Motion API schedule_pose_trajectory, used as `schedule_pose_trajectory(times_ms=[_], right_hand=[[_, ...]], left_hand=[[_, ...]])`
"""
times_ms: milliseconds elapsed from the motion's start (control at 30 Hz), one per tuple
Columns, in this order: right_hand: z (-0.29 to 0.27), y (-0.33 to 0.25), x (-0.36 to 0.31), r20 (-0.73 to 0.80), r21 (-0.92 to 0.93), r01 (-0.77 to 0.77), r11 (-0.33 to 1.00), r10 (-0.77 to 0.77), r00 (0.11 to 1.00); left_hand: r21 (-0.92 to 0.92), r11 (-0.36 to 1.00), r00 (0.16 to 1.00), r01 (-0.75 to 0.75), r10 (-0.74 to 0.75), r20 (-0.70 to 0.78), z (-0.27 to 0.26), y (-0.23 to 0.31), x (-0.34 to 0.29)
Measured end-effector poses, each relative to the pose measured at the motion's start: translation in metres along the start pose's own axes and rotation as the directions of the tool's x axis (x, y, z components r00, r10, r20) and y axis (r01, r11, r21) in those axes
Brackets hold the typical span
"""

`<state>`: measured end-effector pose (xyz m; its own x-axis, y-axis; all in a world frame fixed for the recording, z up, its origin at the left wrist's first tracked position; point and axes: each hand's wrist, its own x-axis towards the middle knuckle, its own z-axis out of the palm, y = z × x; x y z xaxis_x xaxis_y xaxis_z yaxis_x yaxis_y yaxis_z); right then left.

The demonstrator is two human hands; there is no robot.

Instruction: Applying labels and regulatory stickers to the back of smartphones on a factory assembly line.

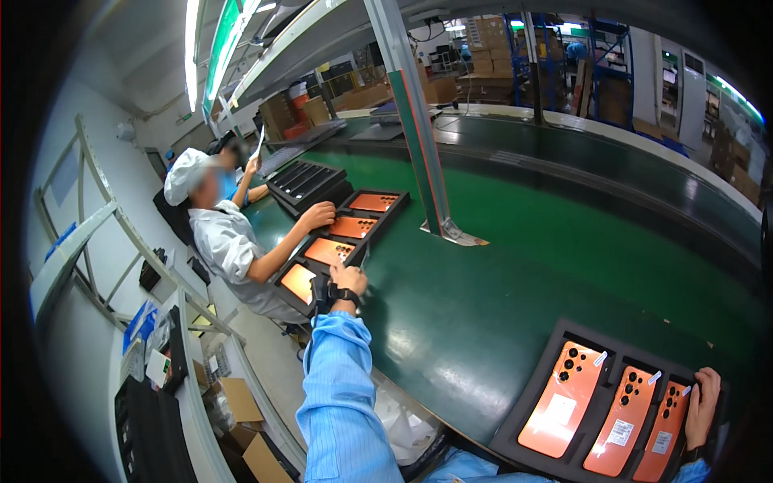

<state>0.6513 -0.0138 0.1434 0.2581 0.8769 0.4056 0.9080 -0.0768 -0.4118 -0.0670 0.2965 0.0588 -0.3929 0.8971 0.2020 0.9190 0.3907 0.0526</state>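
Observation:
My left hand (pixel 349 278), with a dark watch on its wrist, reaches far forward. Its fingers are curled at the near side of a black tray (pixel 400 203) in front of a co-worker. Several orange phones (pixel 351 227) lie back-up in that tray. At the lower right, my right hand (pixel 703 406) grips the right edge of another black tray (pixel 527 398). Three orange phones (pixel 564 398) with dark camera lenses, white labels and small tabs lie in it. The co-worker's hand (pixel 317 216) touches the far tray.
A green workbench (pixel 515 282) spans the middle, with a metal post (pixel 419 137) bolted to it. Black stacked trays (pixel 302 183) stand beyond the co-worker (pixel 233 241). Another person sits behind them. At lower left, a shelf holds cardboard boxes (pixel 241 402) and a black case (pixel 149 427).

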Motion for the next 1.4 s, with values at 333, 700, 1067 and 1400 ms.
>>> schedule_pose_trajectory(times_ms=[333,700,1067,1400], right_hand=[[0.004,0.000,-0.001,-0.028,-0.078,0.024,0.997,-0.027,0.999],[0.003,0.005,-0.002,-0.002,-0.086,0.004,0.996,-0.004,1.000],[0.010,0.019,0.002,0.000,-0.025,-0.021,0.999,0.021,1.000],[0.000,0.000,0.011,-0.094,0.094,0.091,0.991,-0.082,0.992]], left_hand=[[-0.221,0.974,0.966,0.057,-0.110,-0.236,-0.005,-0.014,-0.022],[-0.286,0.929,0.945,-0.237,0.153,-0.289,-0.053,0.042,-0.181],[-0.398,0.809,0.898,-0.433,0.346,-0.273,-0.088,0.052,-0.321],[-0.455,0.587,0.722,-0.669,0.658,-0.212,-0.101,0.077,-0.332]])
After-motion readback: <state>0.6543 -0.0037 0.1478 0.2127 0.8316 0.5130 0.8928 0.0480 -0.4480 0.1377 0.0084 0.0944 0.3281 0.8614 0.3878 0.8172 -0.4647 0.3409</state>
